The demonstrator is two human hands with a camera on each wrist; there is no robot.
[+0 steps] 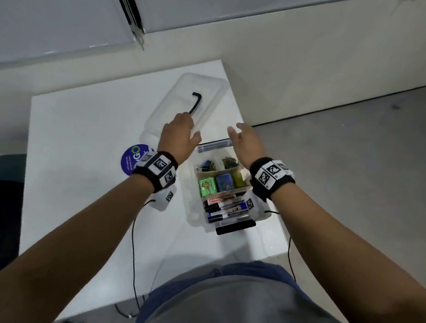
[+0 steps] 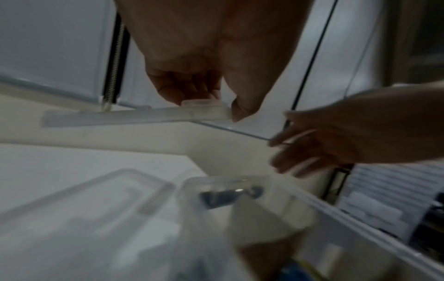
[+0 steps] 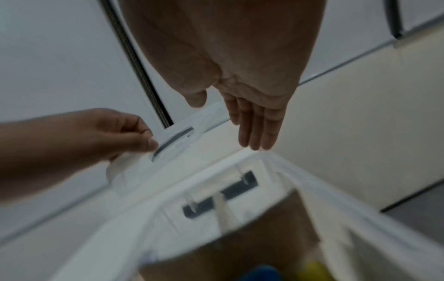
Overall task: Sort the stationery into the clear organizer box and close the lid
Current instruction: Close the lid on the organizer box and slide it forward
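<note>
The left hand (image 1: pixel 180 138) pinches the near edge of the clear lid (image 1: pixel 190 100), lifted above the white worktop (image 1: pixel 80 134). The right hand (image 1: pixel 247 141) hovers beside it, grip apart, over the filled organizer box (image 1: pixel 194 212).

Open box top (image 1: pixel 214 146), lid (image 1: pixel 185 100) aside.

Partial white "GO" lettering on round purple sticker (image 1: pixel 135 157) on table (image 1: pixel 81 144).

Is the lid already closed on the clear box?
No, the lid is off the box, held at its near edge by the left hand, and the box's compartments lie open.
</note>
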